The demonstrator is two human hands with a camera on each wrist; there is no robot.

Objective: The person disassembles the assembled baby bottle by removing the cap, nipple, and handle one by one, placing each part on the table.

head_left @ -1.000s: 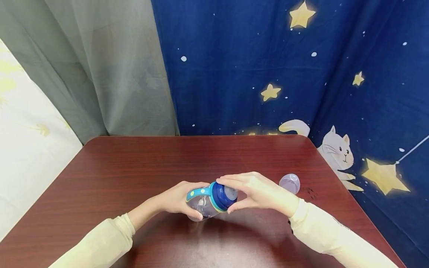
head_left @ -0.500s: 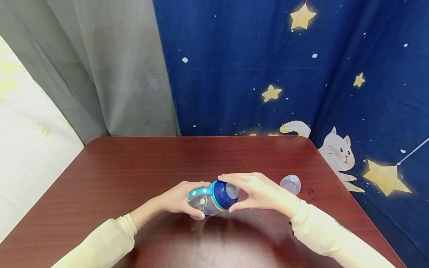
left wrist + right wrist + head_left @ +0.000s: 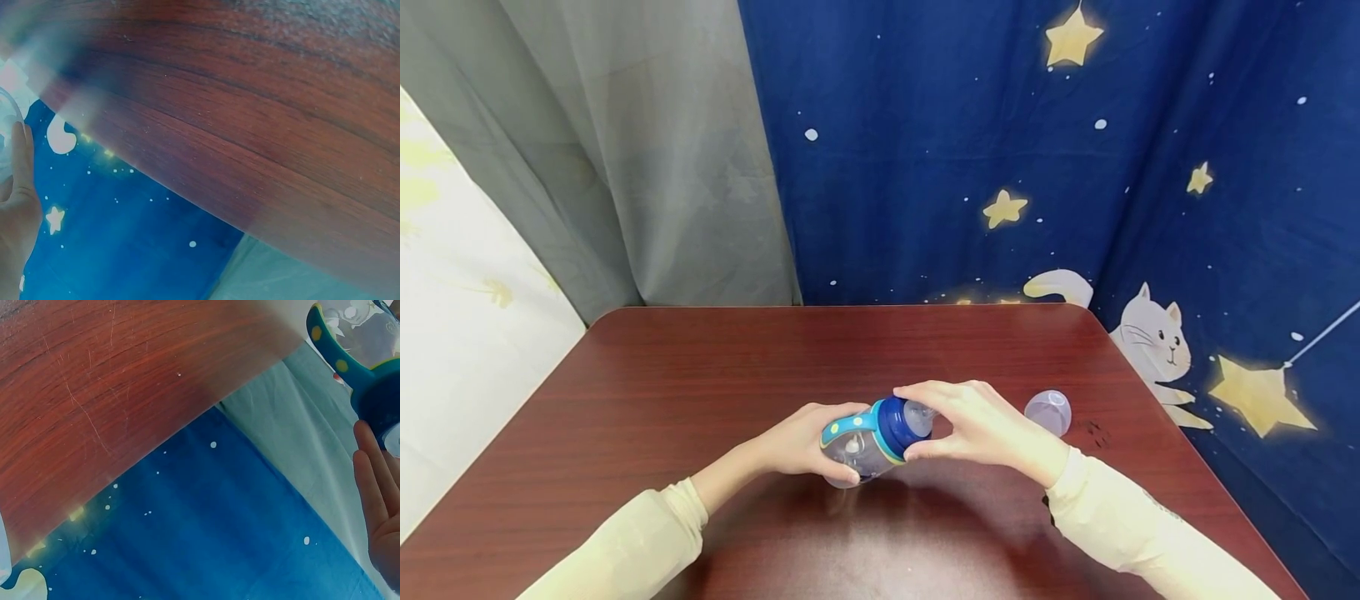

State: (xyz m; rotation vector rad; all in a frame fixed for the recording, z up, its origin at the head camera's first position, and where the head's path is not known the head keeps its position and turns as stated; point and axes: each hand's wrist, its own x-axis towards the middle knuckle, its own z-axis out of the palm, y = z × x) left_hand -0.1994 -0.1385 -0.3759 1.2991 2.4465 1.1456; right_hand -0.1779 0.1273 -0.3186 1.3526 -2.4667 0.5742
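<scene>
A clear baby bottle (image 3: 863,454) with a teal, yellow-dotted handle (image 3: 847,426) lies tilted between my hands, its top toward the right. My left hand (image 3: 805,442) grips the bottle's body, thumb on the near side. My right hand (image 3: 973,423) curls round the dark blue collar (image 3: 897,427), fingertips on its far side and thumb on its near side. A clear nipple (image 3: 919,417) sticks out of the collar toward my right palm. In the right wrist view the handle (image 3: 340,359) and my right fingers (image 3: 373,459) show at the right edge.
A clear dome-shaped cap (image 3: 1048,412) lies on the dark red wooden table (image 3: 760,358), beyond my right wrist. Small dark marks (image 3: 1096,433) are on the table beside it. Grey and blue star-patterned curtains (image 3: 925,167) hang behind the far edge.
My right fingers and thumb have shifted slightly around the collar, and more of the nipple shows. The bottle's top end has risen a little in view. The left hand keeps its grip.
</scene>
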